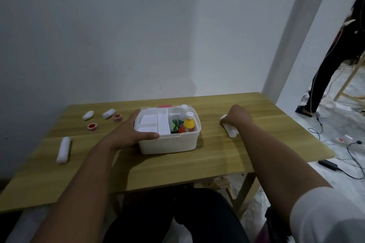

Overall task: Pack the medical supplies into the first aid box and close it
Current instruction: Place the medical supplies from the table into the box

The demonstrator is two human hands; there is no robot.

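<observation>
The white first aid box (169, 144) stands open in the middle of the wooden table (207, 163). Inside are an orange bottle (189, 124), a white bottle, a green packet and a white insert tray. My left hand (132, 130) grips the box's left front corner, thumb along the rim. My right hand (236, 117) rests on a white gauze roll (230, 130) to the right of the box, fingers curled over it. On the left lie a long white roll (63, 150), two short bandage rolls (88, 115) (108, 113) and two red tape rolls (92, 126) (117, 117).
The table's back edge meets a white wall. At the far right stands another person (333, 65) beside a wooden frame, with cables and a power strip (343, 140) on the floor. My dark-clad legs are under the table's front edge.
</observation>
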